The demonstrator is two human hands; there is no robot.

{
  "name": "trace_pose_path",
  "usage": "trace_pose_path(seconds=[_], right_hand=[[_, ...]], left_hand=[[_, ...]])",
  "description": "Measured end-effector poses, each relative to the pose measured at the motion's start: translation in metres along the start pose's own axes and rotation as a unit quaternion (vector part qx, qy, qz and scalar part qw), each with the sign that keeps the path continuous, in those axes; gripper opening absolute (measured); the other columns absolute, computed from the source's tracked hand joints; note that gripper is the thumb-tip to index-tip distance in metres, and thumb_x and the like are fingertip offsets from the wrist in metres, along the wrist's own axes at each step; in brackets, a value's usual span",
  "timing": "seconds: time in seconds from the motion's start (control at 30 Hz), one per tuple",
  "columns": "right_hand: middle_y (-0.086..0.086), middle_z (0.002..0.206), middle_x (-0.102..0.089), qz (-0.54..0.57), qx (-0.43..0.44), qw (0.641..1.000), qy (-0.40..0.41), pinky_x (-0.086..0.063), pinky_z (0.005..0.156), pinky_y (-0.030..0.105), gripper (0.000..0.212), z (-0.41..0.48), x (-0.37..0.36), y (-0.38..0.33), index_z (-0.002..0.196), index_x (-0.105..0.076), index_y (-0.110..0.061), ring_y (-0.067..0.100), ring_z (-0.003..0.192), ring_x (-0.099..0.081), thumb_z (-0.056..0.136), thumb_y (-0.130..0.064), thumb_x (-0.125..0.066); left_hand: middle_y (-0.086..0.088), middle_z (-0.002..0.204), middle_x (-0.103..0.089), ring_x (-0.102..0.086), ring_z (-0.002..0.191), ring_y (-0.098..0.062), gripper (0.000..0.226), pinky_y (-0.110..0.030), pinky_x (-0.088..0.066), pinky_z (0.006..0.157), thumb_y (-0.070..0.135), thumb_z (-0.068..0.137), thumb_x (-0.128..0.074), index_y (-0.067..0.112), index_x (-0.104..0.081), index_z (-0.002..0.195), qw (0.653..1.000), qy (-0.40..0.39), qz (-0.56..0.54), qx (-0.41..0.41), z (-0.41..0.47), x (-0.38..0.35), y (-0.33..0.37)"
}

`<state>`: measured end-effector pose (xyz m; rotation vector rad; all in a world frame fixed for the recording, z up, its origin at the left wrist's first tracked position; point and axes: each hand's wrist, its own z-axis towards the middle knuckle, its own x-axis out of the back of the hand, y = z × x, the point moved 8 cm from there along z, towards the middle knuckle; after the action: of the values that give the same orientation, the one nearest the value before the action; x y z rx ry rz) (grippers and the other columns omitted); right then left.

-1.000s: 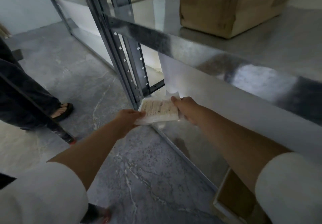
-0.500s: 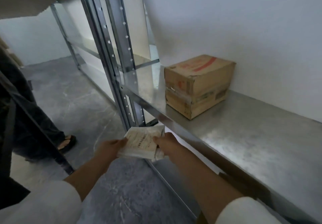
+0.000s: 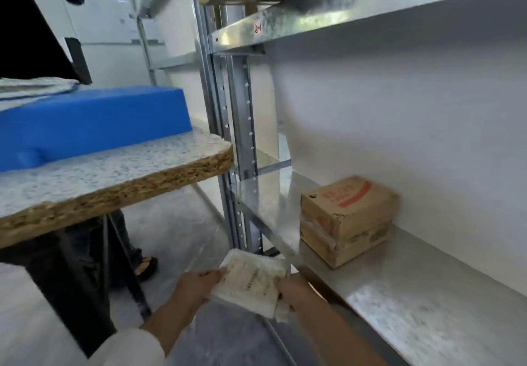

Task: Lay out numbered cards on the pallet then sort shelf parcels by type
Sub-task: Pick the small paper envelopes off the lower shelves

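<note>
My view had swung up from the floor: the flat white parcel now sat lower centre, just off the steel shelf, my left hand and right hand each gripping an end. The cardboard box stayed shelved, so I judged the sorting unfinished

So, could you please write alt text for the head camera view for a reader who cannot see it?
The left hand and right hand hold a flat white parcel in front of a metal shelf. A cardboard box stands on that shelf near the wall; a blue plastic object lies on a speckled board to the left.
</note>
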<state>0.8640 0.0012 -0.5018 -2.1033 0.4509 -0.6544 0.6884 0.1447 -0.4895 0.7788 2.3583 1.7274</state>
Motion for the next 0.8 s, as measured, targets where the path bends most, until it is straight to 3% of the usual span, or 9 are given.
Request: trace_pose_path(seconds=[0.2,0.33,0.43,0.5,0.6,0.63,0.7,0.73,0.8], right_hand=[[0.018,0.12,-0.063,0.046,-0.011,0.999,-0.02,-0.05,0.097,0.043,0.037,0.013,-0.022,-0.001,0.128,-0.053,0.001,0.031,0.11,-0.061,0.096,-0.015,-0.053],[0.017,0.115,-0.064,0.032,-0.056,0.997,-0.043,-0.054,0.087,0.037,0.032,-0.036,-0.019,-0.011,0.128,-0.051,-0.004,0.031,0.104,-0.063,0.096,-0.01,-0.05],[0.017,0.104,-0.062,-0.005,-0.096,0.995,-0.014,-0.052,0.074,0.034,0.024,-0.068,0.001,-0.018,0.115,-0.058,0.004,0.03,0.094,-0.062,0.096,-0.007,-0.05],[0.014,0.098,-0.063,-0.031,-0.13,0.991,-0.018,-0.052,0.068,0.033,0.018,-0.058,0.006,0.003,0.105,-0.061,0.001,0.029,0.09,-0.062,0.092,-0.011,-0.058],[0.004,0.1,-0.07,-0.137,-0.133,0.979,-0.07,-0.056,0.074,0.033,0.056,0.006,-0.008,0.055,0.108,-0.066,-0.011,0.023,0.091,-0.068,0.069,-0.048,-0.08],[0.005,0.102,-0.07,-0.158,-0.114,0.977,-0.081,-0.054,0.072,0.03,0.048,0.004,-0.005,0.043,0.104,-0.066,-0.013,0.023,0.091,-0.068,0.072,-0.047,-0.078],[0.011,0.094,-0.067,-0.108,-0.093,0.985,-0.092,-0.05,0.06,0.023,0.01,-0.047,0.004,-0.009,0.095,-0.06,-0.011,0.023,0.08,-0.063,0.09,-0.017,-0.066],[0.013,0.09,-0.064,-0.08,-0.086,0.99,-0.083,-0.051,0.057,0.022,0.006,-0.069,0.015,-0.026,0.098,-0.058,-0.009,0.023,0.076,-0.061,0.093,-0.005,-0.06],[0.02,0.1,-0.063,-0.049,-0.081,0.993,-0.066,-0.056,0.072,0.032,0.02,-0.074,0.025,-0.029,0.113,-0.057,0.002,0.032,0.086,-0.063,0.093,-0.001,-0.057]], left_hand=[[-0.01,0.084,-0.07,-0.065,0.074,-0.022,0.023,-0.028,-0.054,0.068,0.02,0.085,-0.072,0.0,-0.073,0.096,0.998,0.063,0.002,0.006,-0.012,0.017,-0.012],[-0.011,0.088,-0.072,-0.069,0.082,-0.025,0.021,-0.038,-0.057,0.082,0.02,0.087,-0.07,0.003,-0.073,0.1,0.994,0.081,-0.02,0.07,-0.053,0.016,-0.028],[-0.006,0.08,-0.071,-0.068,0.076,-0.022,0.014,-0.031,-0.057,0.072,0.018,0.091,-0.064,0.015,-0.073,0.081,0.993,0.073,0.016,0.087,-0.091,0.001,-0.024],[0.002,0.068,-0.064,-0.06,0.063,-0.012,0.026,-0.018,-0.044,0.054,0.017,0.094,-0.059,0.016,-0.066,0.068,0.992,0.059,0.036,0.102,-0.117,0.0,-0.01],[0.004,0.063,-0.06,-0.05,0.054,-0.004,0.029,-0.014,-0.031,0.045,0.024,0.094,-0.055,0.014,-0.063,0.068,0.988,0.083,0.043,0.12,-0.14,0.012,-0.008],[0.002,0.066,-0.062,-0.051,0.055,-0.004,0.029,-0.014,-0.032,0.046,0.026,0.094,-0.056,0.014,-0.064,0.069,0.989,0.093,0.046,0.107,-0.14,0.013,-0.003],[0.0,0.072,-0.066,-0.056,0.062,-0.006,0.023,-0.013,-0.037,0.05,0.024,0.093,-0.058,0.017,-0.066,0.073,0.989,0.096,0.065,0.094,-0.132,0.015,0.005],[0.002,0.075,-0.067,-0.06,0.067,-0.008,0.017,-0.012,-0.041,0.052,0.022,0.093,-0.059,0.019,-0.066,0.078,0.99,0.08,0.075,0.087,-0.131,0.011,0.007],[0.002,0.084,-0.068,-0.065,0.08,-0.016,0.01,-0.017,-0.05,0.063,0.02,0.094,-0.06,0.017,-0.07,0.092,0.991,0.066,0.072,0.095,-0.141,0.008,0.016]])
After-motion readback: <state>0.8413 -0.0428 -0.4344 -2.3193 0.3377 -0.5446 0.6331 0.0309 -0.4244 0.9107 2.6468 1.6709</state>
